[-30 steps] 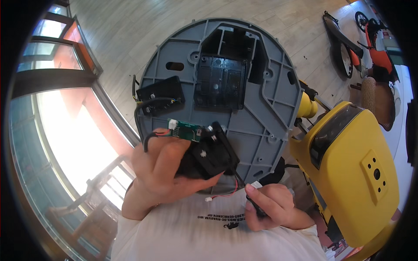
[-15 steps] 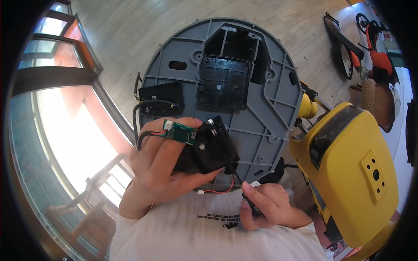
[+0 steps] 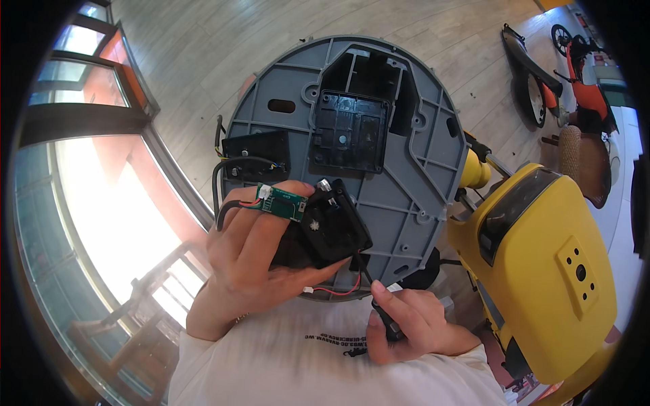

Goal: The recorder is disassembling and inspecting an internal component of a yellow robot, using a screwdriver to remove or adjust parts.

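Observation:
My left hand (image 3: 247, 264) grips a black plastic housing (image 3: 335, 230). A small green circuit board (image 3: 281, 202) with a white connector and wires lies across its fingers and the housing. My right hand (image 3: 416, 325) is closed on a dark-handled screwdriver (image 3: 386, 314), its thin shaft reaching the housing's lower right corner. A red wire with a white plug (image 3: 309, 289) hangs below. Behind both hands is a round grey ribbed plastic base (image 3: 433, 176), bearing an open black compartment (image 3: 349, 132) in the middle and a black module (image 3: 255, 147) with a cable at left.
A yellow machine body (image 3: 542, 284) stands close at right. Beyond it lie dark curved panels (image 3: 528, 81), a red and black wheeled item (image 3: 592, 95) and a brown chair (image 3: 589, 166) on the wooden floor (image 3: 183, 61). A framed glass door (image 3: 132, 122) fills the left side.
My right hand and screwdriver have shifted a little left. The housing in my left hand has tilted slightly and shifted with the board. The grey base has moved slightly right and down.

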The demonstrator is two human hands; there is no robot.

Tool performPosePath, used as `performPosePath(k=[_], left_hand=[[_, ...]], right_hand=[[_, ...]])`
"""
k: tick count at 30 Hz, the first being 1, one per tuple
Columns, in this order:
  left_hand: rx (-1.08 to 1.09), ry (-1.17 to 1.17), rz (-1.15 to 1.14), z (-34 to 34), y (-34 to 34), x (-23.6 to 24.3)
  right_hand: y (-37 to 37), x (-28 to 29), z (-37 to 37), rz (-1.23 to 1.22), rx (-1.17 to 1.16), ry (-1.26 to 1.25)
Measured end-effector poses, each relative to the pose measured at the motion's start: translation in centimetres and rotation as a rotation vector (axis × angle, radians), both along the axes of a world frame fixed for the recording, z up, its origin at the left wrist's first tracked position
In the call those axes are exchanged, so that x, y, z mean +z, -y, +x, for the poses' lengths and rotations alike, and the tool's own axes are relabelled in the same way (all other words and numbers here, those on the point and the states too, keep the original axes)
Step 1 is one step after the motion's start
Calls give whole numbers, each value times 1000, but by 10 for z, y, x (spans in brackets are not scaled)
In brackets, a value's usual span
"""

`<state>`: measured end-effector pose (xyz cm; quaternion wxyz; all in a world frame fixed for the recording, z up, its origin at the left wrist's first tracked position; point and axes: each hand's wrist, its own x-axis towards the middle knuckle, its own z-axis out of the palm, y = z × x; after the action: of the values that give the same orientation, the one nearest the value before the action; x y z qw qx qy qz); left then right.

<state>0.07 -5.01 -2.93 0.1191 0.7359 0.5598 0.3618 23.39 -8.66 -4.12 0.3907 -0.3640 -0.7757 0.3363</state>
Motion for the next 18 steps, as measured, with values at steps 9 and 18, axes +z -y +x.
performPosePath(k=[9, 18], left_hand=[[8, 15, -46, -1, 4, -5], [-29, -10, 13, -4, 3, -1]], right_hand=[[-2, 4, 10, -7, 43, 64], [-6, 7, 4, 4, 57, 45]])
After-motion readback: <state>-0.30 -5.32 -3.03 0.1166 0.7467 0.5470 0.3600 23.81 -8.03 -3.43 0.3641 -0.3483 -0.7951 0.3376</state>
